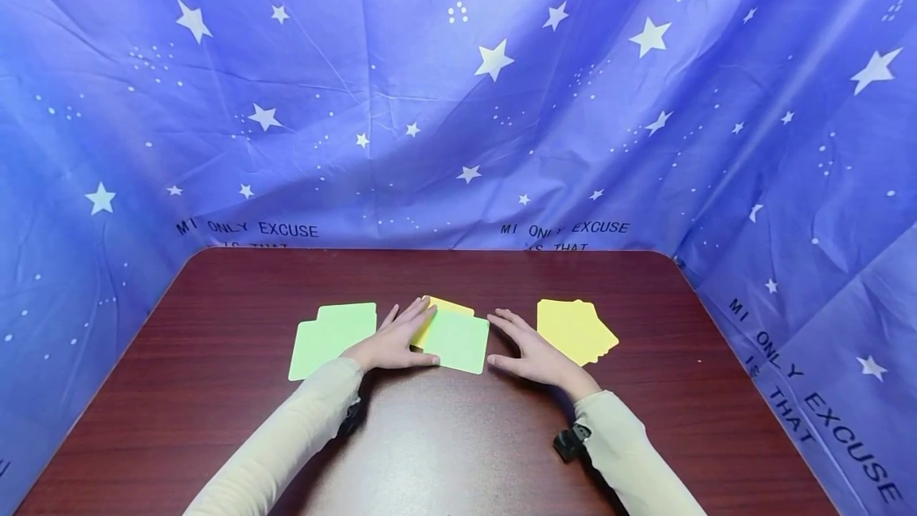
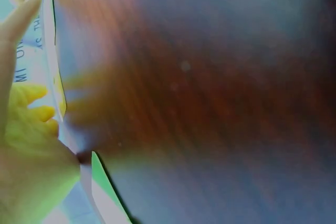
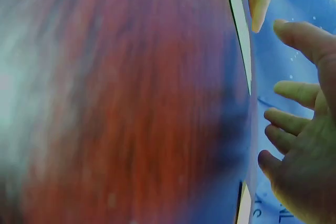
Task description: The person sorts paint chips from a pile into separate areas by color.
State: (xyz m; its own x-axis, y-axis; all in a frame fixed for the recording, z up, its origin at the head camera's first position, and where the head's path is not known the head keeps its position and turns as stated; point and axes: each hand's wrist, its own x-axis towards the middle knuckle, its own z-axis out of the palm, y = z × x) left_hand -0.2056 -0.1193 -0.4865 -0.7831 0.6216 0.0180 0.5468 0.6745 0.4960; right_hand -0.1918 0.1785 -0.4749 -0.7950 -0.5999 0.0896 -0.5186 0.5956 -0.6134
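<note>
In the middle of the table, a green card (image 1: pixel 460 343) lies over a yellow card (image 1: pixel 453 306) whose top and left parts show. My left hand (image 1: pixel 390 346) is at the left side of this pile, its fingers reaching over the yellow edge and its thumb at the green card's lower left. Just off the green card's right edge, my right hand (image 1: pixel 536 353) hovers with fingers loosely spread and nothing in them. The right wrist view shows that hand (image 3: pixel 304 129) with a gap between thumb and fingers.
Green cards (image 1: pixel 329 346) overlap on the left of the table, close to my left hand. On the right, several yellow cards (image 1: pixel 573 329) lie in a fanned stack behind my right hand. A blue star-printed curtain (image 1: pixel 458 102) hangs behind the dark red table (image 1: pixel 444 444).
</note>
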